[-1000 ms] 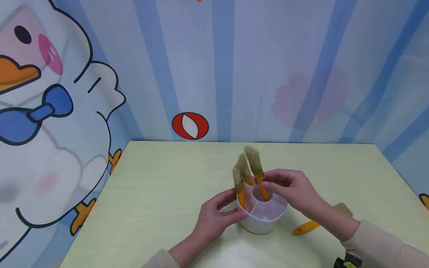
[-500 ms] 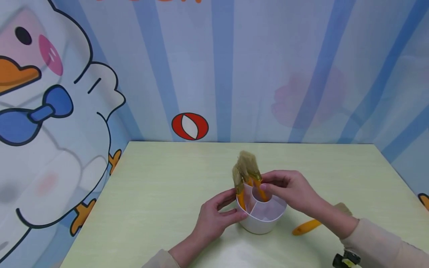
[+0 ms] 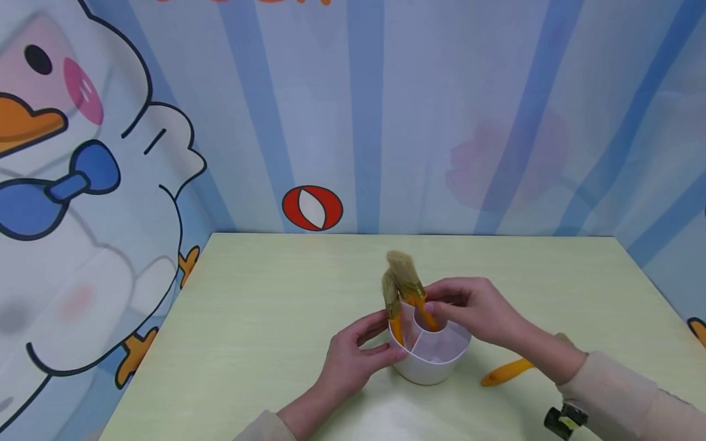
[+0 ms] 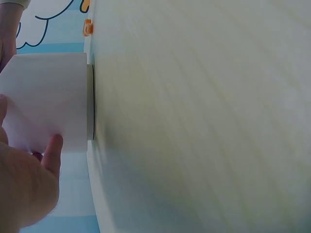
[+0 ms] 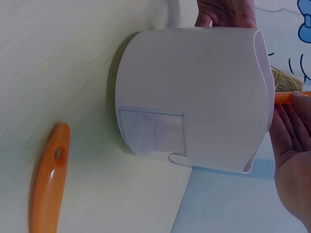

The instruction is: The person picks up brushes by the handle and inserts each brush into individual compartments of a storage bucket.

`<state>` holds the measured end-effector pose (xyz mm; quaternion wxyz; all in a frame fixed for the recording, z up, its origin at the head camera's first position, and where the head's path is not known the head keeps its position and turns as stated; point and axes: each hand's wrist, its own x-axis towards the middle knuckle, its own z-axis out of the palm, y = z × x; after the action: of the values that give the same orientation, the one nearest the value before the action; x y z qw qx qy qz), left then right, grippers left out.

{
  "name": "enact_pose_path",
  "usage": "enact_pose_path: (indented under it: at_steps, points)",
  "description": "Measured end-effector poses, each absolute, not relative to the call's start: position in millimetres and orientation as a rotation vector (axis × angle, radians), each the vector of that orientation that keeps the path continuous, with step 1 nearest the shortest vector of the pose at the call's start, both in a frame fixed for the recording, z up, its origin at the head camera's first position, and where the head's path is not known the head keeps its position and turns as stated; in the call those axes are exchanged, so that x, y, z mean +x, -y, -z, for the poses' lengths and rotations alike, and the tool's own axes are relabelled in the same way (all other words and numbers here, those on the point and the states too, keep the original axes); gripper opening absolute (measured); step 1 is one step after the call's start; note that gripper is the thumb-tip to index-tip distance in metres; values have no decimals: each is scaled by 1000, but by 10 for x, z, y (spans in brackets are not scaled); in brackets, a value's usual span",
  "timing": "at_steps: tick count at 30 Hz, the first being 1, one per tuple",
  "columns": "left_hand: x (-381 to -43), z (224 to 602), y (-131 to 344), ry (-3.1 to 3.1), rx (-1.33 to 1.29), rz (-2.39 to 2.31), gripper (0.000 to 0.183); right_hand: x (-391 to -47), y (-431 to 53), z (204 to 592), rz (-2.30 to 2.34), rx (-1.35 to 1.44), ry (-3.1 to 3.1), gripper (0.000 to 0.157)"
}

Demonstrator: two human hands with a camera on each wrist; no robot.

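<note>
A white round holder [image 3: 432,370] with divided compartments stands on the table. My left hand [image 3: 355,355] grips its left side, thumb at the front rim; in the left wrist view, fingertips [image 4: 54,141] press its outer wall. With my right hand [image 3: 477,309] I pinch the orange handle of a paintbrush [image 3: 427,315], bristles up and leaning left, its lower end inside the small round middle compartment. Another paintbrush [image 3: 393,303] stands bristles up in the left compartment. A third one behind the held brush is mostly hidden.
Another orange-handled paintbrush [image 3: 504,373] lies on the table [image 3: 276,294] right of the holder, partly under my right forearm. A clear window-like patch [image 5: 153,133] shows on the holder's wall. A cartoon-printed backdrop [image 3: 419,122] rises behind the table.
My right hand has shifted slightly left. The held brush's bristles have swung left and now overlap the brush behind. My left hand and the holder have stayed put.
</note>
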<state>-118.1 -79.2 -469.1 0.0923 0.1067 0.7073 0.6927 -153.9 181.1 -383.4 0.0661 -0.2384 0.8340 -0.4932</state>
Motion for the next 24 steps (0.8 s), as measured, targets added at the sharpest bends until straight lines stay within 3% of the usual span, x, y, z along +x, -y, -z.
enact_pose_path:
  at_steps: [24]
  points:
    - [-1185,4701,801,-2113,338,-2043,62,-1553,-1766,3841,1397,-859,-2652,24]
